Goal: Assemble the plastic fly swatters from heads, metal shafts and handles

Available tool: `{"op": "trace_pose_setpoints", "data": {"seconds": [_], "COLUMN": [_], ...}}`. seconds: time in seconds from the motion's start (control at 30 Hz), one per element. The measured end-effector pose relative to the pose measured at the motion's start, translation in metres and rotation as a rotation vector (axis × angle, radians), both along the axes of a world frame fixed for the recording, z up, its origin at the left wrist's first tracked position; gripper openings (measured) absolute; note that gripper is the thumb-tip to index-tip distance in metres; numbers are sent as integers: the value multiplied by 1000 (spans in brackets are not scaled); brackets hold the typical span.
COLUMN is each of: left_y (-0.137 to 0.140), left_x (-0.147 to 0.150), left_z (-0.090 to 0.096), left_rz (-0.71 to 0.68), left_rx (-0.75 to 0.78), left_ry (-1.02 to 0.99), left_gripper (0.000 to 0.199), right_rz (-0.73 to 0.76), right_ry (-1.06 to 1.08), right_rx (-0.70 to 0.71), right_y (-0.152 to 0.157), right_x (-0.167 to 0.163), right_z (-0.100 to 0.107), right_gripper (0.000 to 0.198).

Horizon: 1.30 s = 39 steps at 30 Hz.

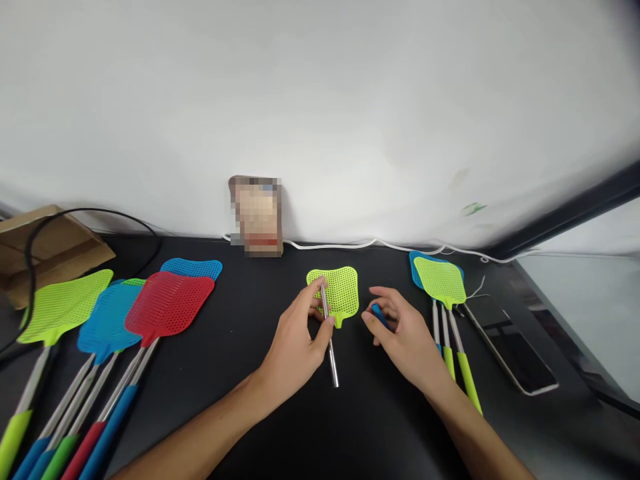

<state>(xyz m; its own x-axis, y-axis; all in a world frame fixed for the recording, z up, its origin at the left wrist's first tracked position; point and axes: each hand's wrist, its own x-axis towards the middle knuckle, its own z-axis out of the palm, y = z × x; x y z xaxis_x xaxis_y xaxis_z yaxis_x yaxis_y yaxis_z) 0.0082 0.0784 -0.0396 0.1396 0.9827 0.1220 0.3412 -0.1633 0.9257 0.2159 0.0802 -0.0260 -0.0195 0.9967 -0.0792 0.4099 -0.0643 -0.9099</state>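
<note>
Near the middle of the black table my left hand [303, 327] pinches a silver metal rod [330, 353] between thumb and fingers, its lower end pointing towards me. Behind it lies a yellow-green fly swatter head [345, 293] with a perforated face and a short neck; no rod shows attached to that neck. To the right, my right hand [395, 327] has its fingers curled round a small blue piece [381, 316], most of it hidden in the grip. The rod and the blue piece are apart.
Several fly swatters in red [167, 307], blue [110, 320] and yellow-green [65, 303] lie at left, before a cardboard box [65, 233] and black cable [31, 267]. More swatters [440, 280] and a phone [510, 343] are at right. A blurred package [260, 217] leans on the wall.
</note>
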Motion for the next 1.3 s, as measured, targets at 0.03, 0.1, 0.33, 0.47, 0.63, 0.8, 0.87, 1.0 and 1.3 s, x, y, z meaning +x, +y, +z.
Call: {"op": "trace_pose_setpoints", "data": {"seconds": [0.03, 0.1, 0.33, 0.47, 0.63, 0.8, 0.87, 1.0, 1.3], "left_y": [-1, -2, -5, -8, -10, -10, -10, -11, -6], "left_x": [0, -1, 1, 1, -2, -1, 0, 2, -6], "left_z": [0, 2, 7, 10, 9, 9, 9, 10, 14], "left_rz": [0, -6, -32, -26, -103, -157, -185, -214, -48], "left_rx": [36, 92, 160, 256, 301, 317, 333, 332, 393], "left_ry": [60, 151, 255, 450, 696, 666, 659, 611, 735], "left_gripper": [58, 55, 38, 38, 44, 34, 27, 20, 12], "right_rz": [1, 9, 53, 46, 183, 232, 259, 315, 317], "right_ry": [-30, -80, -330, -482, -640, -607, -619, -669, -652], "right_rx": [51, 150, 284, 287, 201, 245, 258, 289, 282], "right_y": [-1, -3, -7, -9, -10, -12, -14, -18, -21], "right_x": [-1, -4, -8, -7, -11, -15, -16, -21, -22], "right_z": [-1, -3, -2, 3, 6, 9, 10, 9, 7], "right_gripper": [44, 48, 44, 42, 40, 26, 30, 40, 31]}}
